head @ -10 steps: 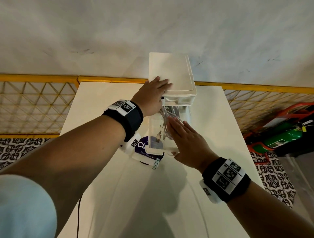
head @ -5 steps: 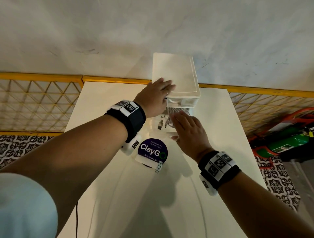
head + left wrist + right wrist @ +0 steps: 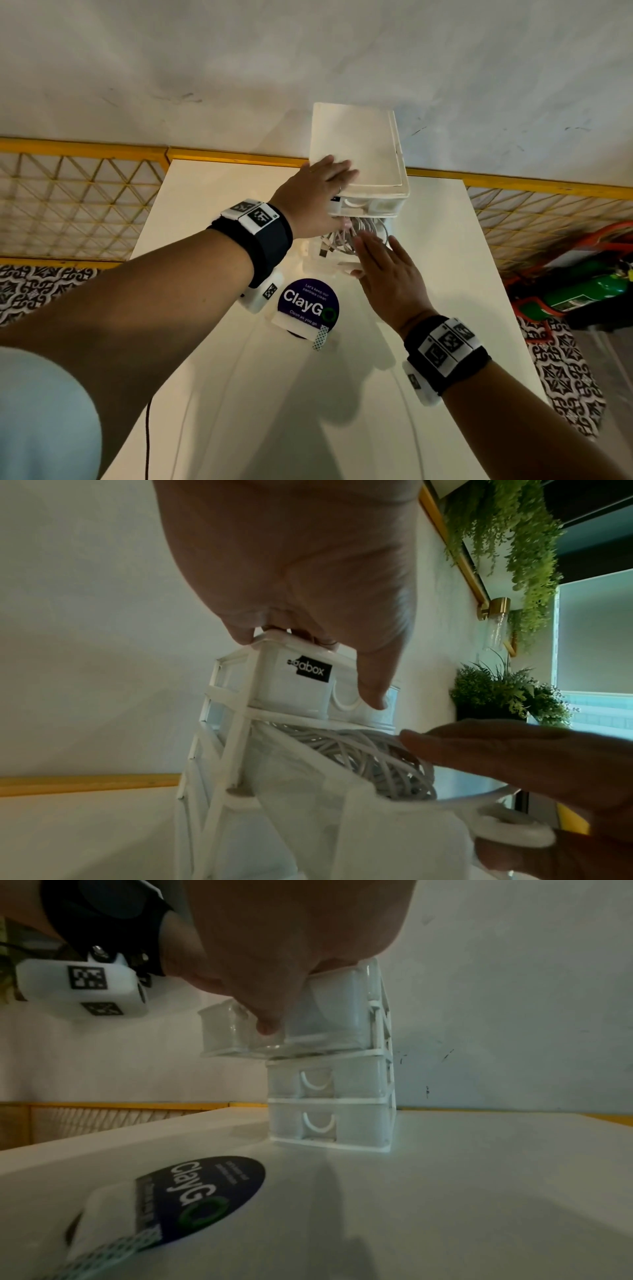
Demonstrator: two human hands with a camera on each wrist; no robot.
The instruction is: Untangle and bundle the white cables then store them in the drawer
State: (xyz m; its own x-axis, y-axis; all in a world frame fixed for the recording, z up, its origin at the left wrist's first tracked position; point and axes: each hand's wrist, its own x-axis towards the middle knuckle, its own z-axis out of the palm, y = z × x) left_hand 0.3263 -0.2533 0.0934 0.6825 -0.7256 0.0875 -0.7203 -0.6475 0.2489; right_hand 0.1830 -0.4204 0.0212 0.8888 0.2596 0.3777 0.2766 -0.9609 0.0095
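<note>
A white stack of small drawers (image 3: 356,150) stands at the far edge of the table, against the wall. My left hand (image 3: 318,192) lies on its top with straight fingers, the thumb (image 3: 373,685) hanging down over the top drawer's front. The second drawer (image 3: 322,263) sticks out a short way, and the coiled white cables (image 3: 346,233) lie inside it. My right hand (image 3: 387,274) is flat against that drawer's front, fingers stretched over the cables. In the left wrist view the cable coil (image 3: 359,753) fills the drawer (image 3: 308,804) under my right fingers (image 3: 514,756).
A round purple ClayGo sticker (image 3: 308,305) lies on the white table (image 3: 239,411) just before the drawers. A yellow rail with mesh (image 3: 85,144) runs along the table's far side. A green cylinder in a red stand (image 3: 582,294) sits on the floor at right.
The cable drawer stood far out one second ago and has slid most of the way in. My right hand moved forward with it. My left hand stayed on top.
</note>
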